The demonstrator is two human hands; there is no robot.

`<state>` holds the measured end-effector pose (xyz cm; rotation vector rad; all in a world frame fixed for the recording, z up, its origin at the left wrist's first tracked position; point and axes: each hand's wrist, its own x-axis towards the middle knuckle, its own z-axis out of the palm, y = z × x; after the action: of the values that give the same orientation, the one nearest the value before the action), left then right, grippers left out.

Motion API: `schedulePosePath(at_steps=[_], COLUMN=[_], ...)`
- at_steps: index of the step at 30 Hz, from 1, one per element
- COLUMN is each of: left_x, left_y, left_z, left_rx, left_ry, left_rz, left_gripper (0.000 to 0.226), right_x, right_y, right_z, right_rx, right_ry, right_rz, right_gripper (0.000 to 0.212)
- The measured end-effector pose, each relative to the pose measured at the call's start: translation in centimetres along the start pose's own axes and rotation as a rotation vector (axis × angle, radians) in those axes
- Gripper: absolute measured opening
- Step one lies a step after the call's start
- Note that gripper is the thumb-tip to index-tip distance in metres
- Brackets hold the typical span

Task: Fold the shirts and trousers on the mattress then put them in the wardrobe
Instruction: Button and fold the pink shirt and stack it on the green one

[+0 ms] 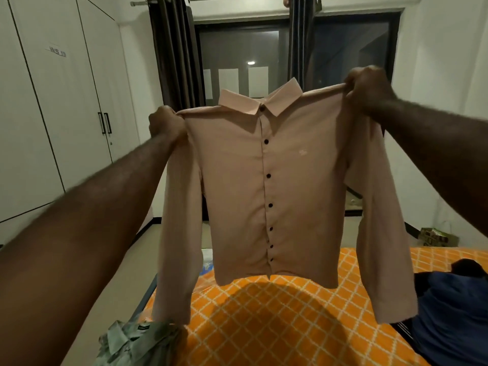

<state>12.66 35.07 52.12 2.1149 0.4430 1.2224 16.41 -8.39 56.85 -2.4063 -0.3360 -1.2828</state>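
Note:
A peach long-sleeved shirt [264, 186] with dark buttons hangs spread out in the air, buttoned front facing me, sleeves dangling. My left hand [165, 124] grips its left shoulder and my right hand [368, 88] grips its right shoulder, slightly higher. Below it lies the mattress [264, 326] with an orange lattice-patterned cover. A grey-green shirt [137, 342] lies crumpled at the mattress's near left edge. A pile of dark blue and black clothes [454, 299] sits on its right side. The white wardrobe [66, 101] stands along the left wall with its doors closed.
Beyond the mattress are a dark window with curtains [171, 48] and pale floor. A small green bag [435, 236] lies on the floor near the right wall. My shadow falls on the mattress's middle.

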Motion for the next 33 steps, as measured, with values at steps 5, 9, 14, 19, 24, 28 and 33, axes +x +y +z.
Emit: schedulePosePath(at_steps=[5,9,14,19,24,28,33], left_x=[1.6,2.9,4.2,1.2,-8.6,-19.6,-33.5], left_y=[-1.0,-1.1,-0.1,-1.3,-9.7,-18.9,-28.9], left_z=[5.4,9.5,11.0,9.0,7.9,8.4,8.4], left_rx=[-0.402,-0.57,-0.602,-0.666,-0.533,-0.34,-0.131], left_ry=[-0.234,-0.259,-0.221,-0.161,-0.273,-0.404,-0.574], left_rz=[-0.242,-0.299,-0.136,0.021,0.03,-0.054,0.013], left_gripper=[0.017,0.015,0.013,0.013,0.019,0.027,0.014], right_x=[2.0,2.5,2.4,-1.4,-13.8,-28.3,-44.6], right_y=[1.7,4.3,5.9,6.3,7.7,9.9,14.0], right_z=[3.9,7.5,8.4,7.0,9.1,12.8,17.6], right_rx=[0.09,0.25,0.453,0.485,0.423,0.348,0.183], right_ry=[-0.085,-0.072,0.085,0.173,-0.034,-0.32,-0.663], right_rz=[0.164,0.326,0.422,0.25,0.162,0.281,0.358], right_gripper=[0.027,0.022,0.019,0.018,0.005,0.022,0.03])
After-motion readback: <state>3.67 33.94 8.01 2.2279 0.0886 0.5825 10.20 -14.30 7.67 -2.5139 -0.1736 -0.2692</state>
